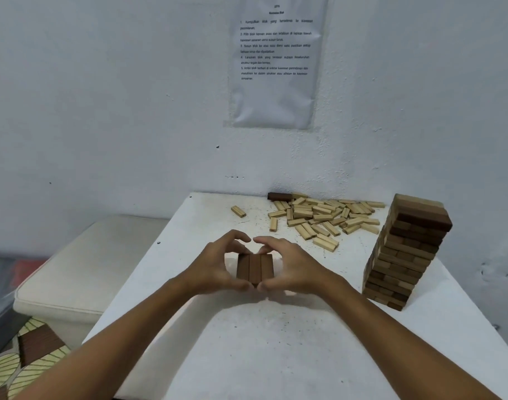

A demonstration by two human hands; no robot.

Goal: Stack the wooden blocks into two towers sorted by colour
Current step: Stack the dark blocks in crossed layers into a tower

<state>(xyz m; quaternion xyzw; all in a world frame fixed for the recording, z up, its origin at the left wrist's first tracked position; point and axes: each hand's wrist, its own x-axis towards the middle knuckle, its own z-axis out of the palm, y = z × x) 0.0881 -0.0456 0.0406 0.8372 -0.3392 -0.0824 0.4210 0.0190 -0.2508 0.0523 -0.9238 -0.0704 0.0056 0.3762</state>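
a first layer of three dark blocks (pixel 255 269) is squared up mid-surface, gripped between curled left hand (pixel 215 265) and right hand (pixel 293 269); a crosswise dark layer is probably needed next.

The three dark blocks (pixel 255 269) are plain wood with a smooth, slightly satin brown finish, grain lines barely showing. The pale blocks (pixel 322 216) in the heap look like raw, unvarnished light wood, matt all over. The tower (pixel 405 252) mixes both wood tones, same dull finish. The counter (pixel 275 342) is a matt white surface, speckled and a bit gritty. The sheet (pixel 275 67) on the wall sits in a glossy, wrinkled plastic sleeve, and the cushion (pixel 82 269) is cream cloth.
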